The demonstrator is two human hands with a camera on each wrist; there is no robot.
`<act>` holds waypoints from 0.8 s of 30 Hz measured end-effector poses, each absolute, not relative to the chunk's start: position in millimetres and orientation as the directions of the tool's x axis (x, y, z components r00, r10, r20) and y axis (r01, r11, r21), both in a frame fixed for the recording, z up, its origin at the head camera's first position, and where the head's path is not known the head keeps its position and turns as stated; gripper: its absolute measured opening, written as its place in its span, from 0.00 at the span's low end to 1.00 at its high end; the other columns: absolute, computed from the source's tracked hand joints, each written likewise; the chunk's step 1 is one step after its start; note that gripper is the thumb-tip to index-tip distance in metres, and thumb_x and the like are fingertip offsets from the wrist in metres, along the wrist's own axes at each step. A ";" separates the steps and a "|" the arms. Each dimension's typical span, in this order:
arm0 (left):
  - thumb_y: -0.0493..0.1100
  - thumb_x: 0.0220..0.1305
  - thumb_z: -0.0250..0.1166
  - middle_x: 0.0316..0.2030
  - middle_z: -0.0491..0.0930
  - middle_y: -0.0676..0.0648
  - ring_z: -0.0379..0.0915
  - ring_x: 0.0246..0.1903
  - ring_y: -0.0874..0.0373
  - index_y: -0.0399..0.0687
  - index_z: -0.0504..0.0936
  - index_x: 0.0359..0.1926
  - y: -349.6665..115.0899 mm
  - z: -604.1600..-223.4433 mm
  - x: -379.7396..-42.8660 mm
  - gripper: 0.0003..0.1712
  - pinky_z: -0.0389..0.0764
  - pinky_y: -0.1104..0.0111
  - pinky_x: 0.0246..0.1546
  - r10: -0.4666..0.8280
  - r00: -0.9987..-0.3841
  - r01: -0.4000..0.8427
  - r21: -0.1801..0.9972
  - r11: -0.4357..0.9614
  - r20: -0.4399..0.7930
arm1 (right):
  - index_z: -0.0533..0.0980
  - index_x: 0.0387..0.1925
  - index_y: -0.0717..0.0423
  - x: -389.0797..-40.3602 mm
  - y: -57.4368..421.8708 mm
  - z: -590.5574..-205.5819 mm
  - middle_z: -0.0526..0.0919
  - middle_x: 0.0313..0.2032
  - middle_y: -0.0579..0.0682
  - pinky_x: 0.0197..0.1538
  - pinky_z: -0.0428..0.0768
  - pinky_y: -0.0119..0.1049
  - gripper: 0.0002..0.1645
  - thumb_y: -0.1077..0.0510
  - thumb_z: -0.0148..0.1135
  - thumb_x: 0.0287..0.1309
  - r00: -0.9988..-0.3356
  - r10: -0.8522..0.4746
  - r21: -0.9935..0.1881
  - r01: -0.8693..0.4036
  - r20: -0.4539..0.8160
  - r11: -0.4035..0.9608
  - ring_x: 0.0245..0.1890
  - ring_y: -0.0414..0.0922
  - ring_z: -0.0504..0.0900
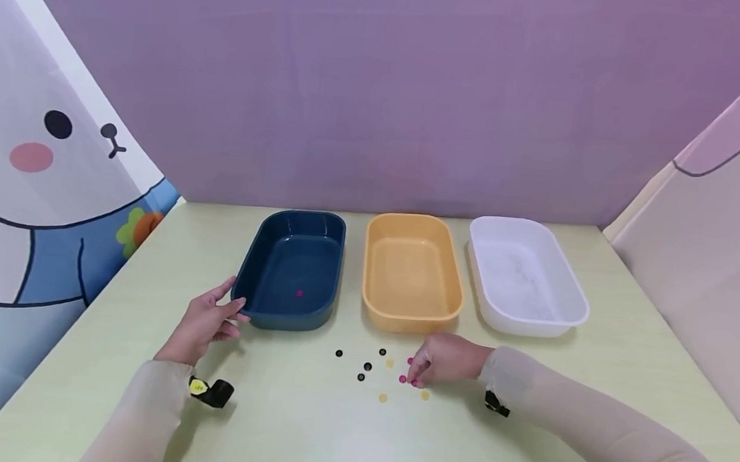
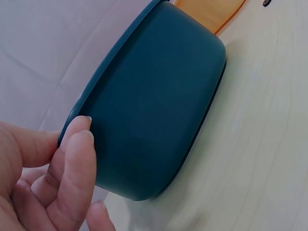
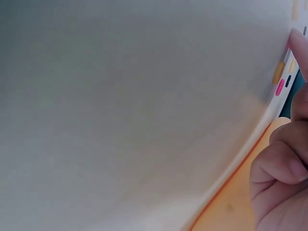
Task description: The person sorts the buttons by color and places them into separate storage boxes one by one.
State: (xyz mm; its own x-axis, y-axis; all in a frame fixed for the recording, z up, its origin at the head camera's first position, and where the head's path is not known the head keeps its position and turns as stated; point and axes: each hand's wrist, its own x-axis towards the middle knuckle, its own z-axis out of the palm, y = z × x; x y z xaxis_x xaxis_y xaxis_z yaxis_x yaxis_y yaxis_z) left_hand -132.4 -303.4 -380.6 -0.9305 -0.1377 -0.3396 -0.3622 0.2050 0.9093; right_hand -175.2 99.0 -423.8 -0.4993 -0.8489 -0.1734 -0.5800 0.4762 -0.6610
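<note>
My left hand (image 1: 205,321) grips the near left corner of a dark blue tray (image 1: 291,254), and in the left wrist view its fingers and thumb close round the rim. One small pink button (image 1: 300,294) lies inside that tray. Over the table in front of a yellow-orange tray (image 1: 414,274), my right hand (image 1: 451,358) points downward with curled fingers, its fingertips pinching a pink button (image 1: 414,383). Beside them lie other pink buttons, one (image 1: 402,379) just left of the fingertips. Several black buttons (image 1: 368,366) and yellow buttons (image 1: 383,398) are scattered to the left and nearer.
On the right a white tray (image 1: 523,272) stands in line with the other two along the back of the pale table (image 1: 302,429). A purple cloth backdrop (image 1: 381,94) rises behind them. Printed cloth (image 1: 50,235) borders the left side.
</note>
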 end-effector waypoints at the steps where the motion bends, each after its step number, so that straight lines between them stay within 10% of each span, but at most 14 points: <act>1: 0.43 0.73 0.52 0.23 0.82 0.56 0.75 0.15 0.65 0.51 0.43 0.76 -303.3 -380.3 -132.4 0.38 0.73 0.72 0.23 -0.138 -0.931 -0.361 0.910 0.204 -0.339 | 0.87 0.32 0.52 -175.2 98.8 -423.2 0.87 0.31 0.40 0.40 0.76 0.26 0.05 0.63 0.70 0.51 -0.494 -0.853 -0.654 -0.592 -0.168 0.471 0.32 0.29 0.81; 24: 0.42 0.73 0.52 0.20 0.81 0.58 0.74 0.14 0.66 0.50 0.43 0.76 -298.4 -374.6 -126.7 0.38 0.72 0.73 0.21 -0.147 -0.932 -0.357 0.912 0.204 -0.332 | 0.82 0.28 0.46 -172.8 97.3 -412.7 0.82 0.27 0.31 0.41 0.76 0.30 0.04 0.60 0.69 0.53 -0.437 -0.887 -0.506 -0.737 -0.150 0.449 0.31 0.29 0.77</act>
